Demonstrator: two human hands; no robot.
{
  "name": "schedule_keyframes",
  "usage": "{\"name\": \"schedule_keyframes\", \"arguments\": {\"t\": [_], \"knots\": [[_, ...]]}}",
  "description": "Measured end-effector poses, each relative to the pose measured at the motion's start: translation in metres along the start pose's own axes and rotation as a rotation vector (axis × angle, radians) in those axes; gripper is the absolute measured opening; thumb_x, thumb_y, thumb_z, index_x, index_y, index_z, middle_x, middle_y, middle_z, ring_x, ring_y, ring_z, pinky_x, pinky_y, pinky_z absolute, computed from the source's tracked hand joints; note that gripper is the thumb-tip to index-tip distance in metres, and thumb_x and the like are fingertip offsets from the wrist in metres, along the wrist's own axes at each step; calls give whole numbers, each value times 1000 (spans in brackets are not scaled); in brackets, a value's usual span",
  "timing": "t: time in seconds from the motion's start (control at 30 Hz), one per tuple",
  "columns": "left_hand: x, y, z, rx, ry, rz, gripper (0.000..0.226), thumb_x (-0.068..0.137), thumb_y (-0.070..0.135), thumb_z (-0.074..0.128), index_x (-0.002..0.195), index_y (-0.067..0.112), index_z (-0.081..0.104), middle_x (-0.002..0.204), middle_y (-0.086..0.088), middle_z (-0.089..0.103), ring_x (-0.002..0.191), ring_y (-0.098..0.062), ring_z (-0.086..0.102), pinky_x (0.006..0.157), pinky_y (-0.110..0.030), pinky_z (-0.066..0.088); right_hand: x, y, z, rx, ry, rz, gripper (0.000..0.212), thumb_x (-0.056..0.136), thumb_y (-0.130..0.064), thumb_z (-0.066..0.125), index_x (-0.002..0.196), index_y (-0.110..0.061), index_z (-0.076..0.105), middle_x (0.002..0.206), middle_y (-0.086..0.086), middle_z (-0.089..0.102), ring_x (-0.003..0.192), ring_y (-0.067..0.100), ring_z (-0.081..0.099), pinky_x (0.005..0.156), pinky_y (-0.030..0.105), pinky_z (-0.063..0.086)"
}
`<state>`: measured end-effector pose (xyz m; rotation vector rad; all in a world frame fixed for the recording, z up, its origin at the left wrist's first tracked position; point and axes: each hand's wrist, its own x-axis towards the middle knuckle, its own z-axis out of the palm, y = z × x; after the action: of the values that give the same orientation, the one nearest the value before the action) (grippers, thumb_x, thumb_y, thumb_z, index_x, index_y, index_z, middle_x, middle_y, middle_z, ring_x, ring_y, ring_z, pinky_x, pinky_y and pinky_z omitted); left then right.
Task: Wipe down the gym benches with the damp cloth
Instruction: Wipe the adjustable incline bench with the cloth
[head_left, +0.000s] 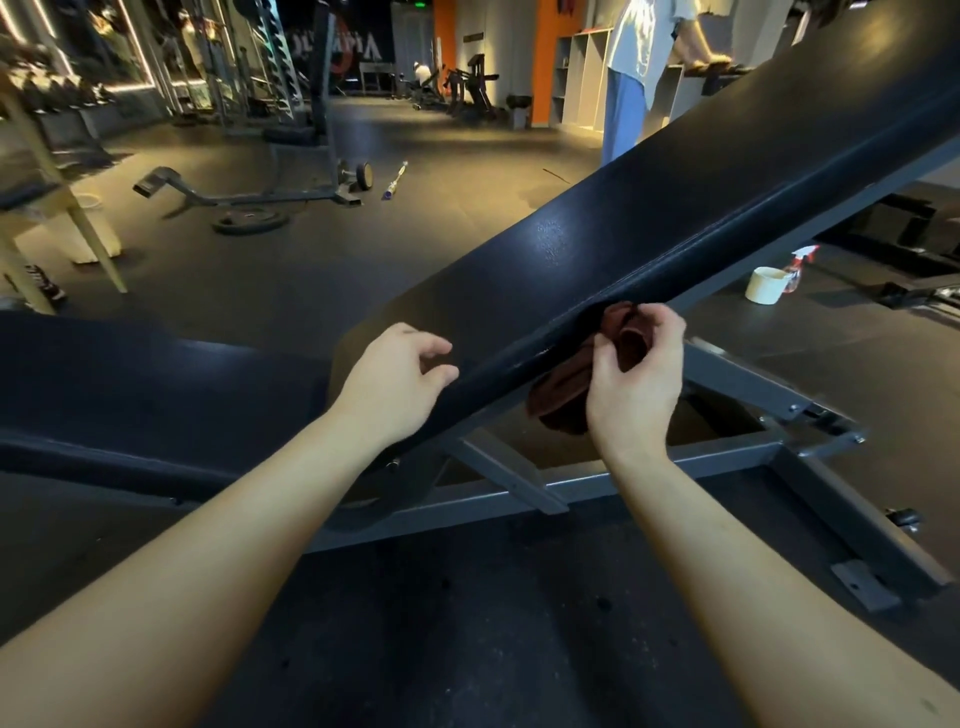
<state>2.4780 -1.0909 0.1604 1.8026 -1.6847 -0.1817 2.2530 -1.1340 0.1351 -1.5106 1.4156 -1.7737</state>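
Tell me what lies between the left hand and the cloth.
In the head view, the black edge of the inclined bench pad runs between the left hand and the dark red cloth that the right hand grips.

I see the right hand (636, 379) at 3 o'clock gripping the dark red cloth (561, 395) against the tilted bench pad (597, 228)'s lower edge. At 9 o'clock the left hand (395, 379), fingers loosely curled, seems to rest on the pad. A spray bottle (797, 267) stands at 2 o'clock.
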Motion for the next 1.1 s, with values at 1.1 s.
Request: {"name": "schedule_keyframes", "arguments": {"t": [1.1], "knots": [[2, -61, 12, -263, -84, 79, 26, 90, 30, 76, 116, 35, 75, 112, 22, 56, 101, 1, 57, 84, -13, 40, -27, 1, 54, -1, 167, -22, 8, 95, -18, 72, 102, -18, 68, 104, -3, 56, 96, -6, 56, 86, 5, 42]]}}
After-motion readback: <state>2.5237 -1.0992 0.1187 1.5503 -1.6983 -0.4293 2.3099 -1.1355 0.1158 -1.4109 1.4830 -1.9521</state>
